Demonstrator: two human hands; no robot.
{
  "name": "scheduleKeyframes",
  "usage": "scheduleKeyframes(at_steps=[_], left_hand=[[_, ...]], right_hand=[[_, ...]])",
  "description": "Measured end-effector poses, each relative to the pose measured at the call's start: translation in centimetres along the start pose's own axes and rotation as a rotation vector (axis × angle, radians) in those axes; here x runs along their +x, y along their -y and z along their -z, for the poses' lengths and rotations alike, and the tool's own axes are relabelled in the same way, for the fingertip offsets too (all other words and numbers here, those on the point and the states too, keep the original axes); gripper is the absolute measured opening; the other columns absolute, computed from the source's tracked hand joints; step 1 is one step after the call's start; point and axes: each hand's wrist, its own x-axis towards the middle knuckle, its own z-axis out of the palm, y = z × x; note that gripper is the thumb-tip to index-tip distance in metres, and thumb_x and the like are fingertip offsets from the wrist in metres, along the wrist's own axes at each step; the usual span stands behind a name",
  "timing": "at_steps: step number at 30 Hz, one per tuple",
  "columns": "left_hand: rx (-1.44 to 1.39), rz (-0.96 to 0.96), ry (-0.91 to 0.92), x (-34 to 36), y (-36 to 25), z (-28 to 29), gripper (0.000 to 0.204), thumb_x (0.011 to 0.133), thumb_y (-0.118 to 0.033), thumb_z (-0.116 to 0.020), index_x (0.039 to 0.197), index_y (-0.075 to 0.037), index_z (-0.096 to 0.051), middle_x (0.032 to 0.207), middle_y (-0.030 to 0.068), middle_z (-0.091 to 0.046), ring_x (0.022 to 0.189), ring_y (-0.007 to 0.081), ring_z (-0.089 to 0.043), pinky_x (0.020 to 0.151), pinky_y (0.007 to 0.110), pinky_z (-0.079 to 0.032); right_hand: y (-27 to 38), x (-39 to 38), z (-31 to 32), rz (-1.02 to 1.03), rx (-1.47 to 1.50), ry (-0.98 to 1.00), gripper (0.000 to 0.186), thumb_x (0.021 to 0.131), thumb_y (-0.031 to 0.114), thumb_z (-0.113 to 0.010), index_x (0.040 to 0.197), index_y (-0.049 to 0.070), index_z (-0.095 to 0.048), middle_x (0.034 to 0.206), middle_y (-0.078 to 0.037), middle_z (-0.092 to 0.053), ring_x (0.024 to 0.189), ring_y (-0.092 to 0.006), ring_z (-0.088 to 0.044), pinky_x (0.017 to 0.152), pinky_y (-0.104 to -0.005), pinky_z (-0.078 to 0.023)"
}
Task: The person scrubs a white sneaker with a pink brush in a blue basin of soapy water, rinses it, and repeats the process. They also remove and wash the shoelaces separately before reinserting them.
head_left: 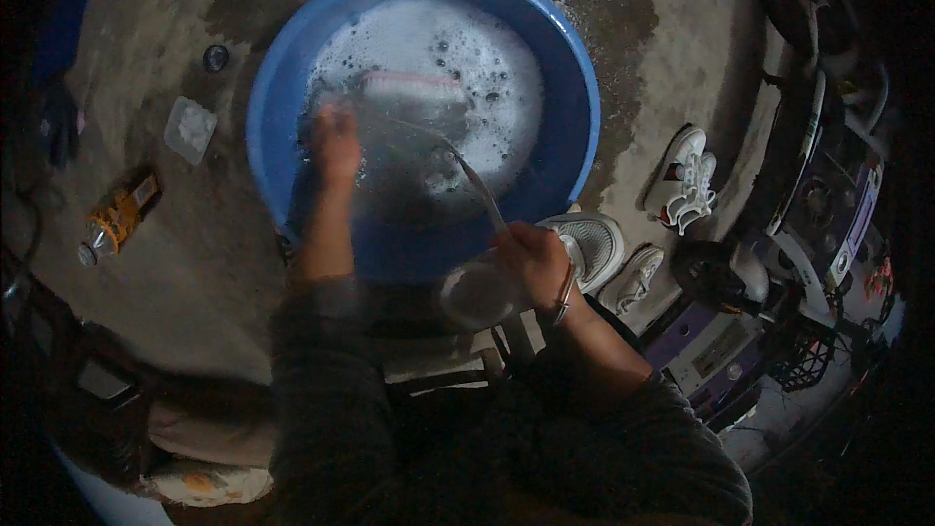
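A wet, pale shoelace (pixel 474 182) stretches over the basin between my hands. My right hand (pixel 534 258), a bracelet at its wrist, is closed on one end by the near rim. Over the water on the left, my left hand (pixel 337 144) is blurred, its fingers curled where the lace's other end runs. Below them stands a large blue basin (pixel 582 102) of foamy water. A brush (pixel 414 88) with pink-edged pale bristles floats in the foam. Beside my right hand are a grey mesh shoe (pixel 592 245) and a blurred pale round shape (pixel 477 294).
White sneakers (pixel 685 180) and another white shoe (pixel 635 278) stand right of the basin. A bottle with an orange label (pixel 117 219), a clear plastic tub (pixel 190 130) and a round cap (pixel 215 58) lie at left. A parked scooter (pixel 818 205) fills the right side.
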Motion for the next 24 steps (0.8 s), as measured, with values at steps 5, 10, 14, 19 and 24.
scheduleKeyframes(at_steps=[5,10,14,19,24], left_hand=[[0.102,-0.364,0.158,-4.2,-6.5,1.4,0.037,0.068,0.004,-0.047,0.103,-0.007,-0.048,0.107,0.0132,-0.047,0.102,0.0297,-0.041,0.087,0.035,-0.031],[0.15,-0.795,0.54,-8.7,-9.2,1.4,0.04,0.059,0.009,-0.049,0.093,-0.012,-0.052,0.11,0.0078,-0.045,0.111,0.0292,-0.031,0.088,0.037,-0.031],[0.221,-0.684,0.738,-9.6,-11.0,2.7,0.038,0.058,0.01,-0.05,0.087,-0.015,-0.053,0.11,0.0073,-0.045,0.114,0.0304,-0.026,0.088,0.038,-0.029],[0.083,-0.793,0.794,-11.1,-13.6,4.7,0.028,0.065,0.008,-0.047,0.085,-0.011,-0.052,0.1,0.009,-0.05,0.102,0.029,-0.04,0.081,0.036,-0.034],[0.39,-1.059,0.377,-13.3,-19.8,12.5,0.023,0.07,-0.003,-0.038,0.088,-0.005,-0.052,0.09,0.01,-0.054,0.085,0.0238,-0.05,0.076,0.034,-0.037]], right_hand=[[-1.0,0.5,-0.2,0.128,-0.051,-0.021,0.017,0.081,0.013,-0.045,0.08,0.0,-0.055,0.055,-0.001,-0.049,0.051,-0.0064,-0.045,0.046,-0.0215,-0.037],[0.1,-0.1,0.2,0.121,-0.033,0.033,0.017,0.077,0.017,-0.048,0.082,0.002,-0.053,0.059,-0.015,-0.053,0.057,-0.0267,-0.055,0.05,-0.0337,-0.04],[0.2,-1.1,0.1,0.2,0.085,0.058,0.014,0.076,0.014,-0.047,0.081,0.002,-0.052,0.06,-0.016,-0.052,0.058,-0.0266,-0.054,0.051,-0.0327,-0.04],[-0.1,-3.5,1.4,0.386,0.096,0.025,0.012,0.074,0.01,-0.047,0.078,0.0,-0.053,0.065,-0.018,-0.051,0.062,-0.0308,-0.051,0.055,-0.0363,-0.038],[1.5,-8.9,4.8,0.541,0.173,-0.08,0.012,0.074,0.008,-0.047,0.077,0.0,-0.055,0.071,-0.019,-0.052,0.073,-0.0324,-0.049,0.063,-0.0379,-0.038]])
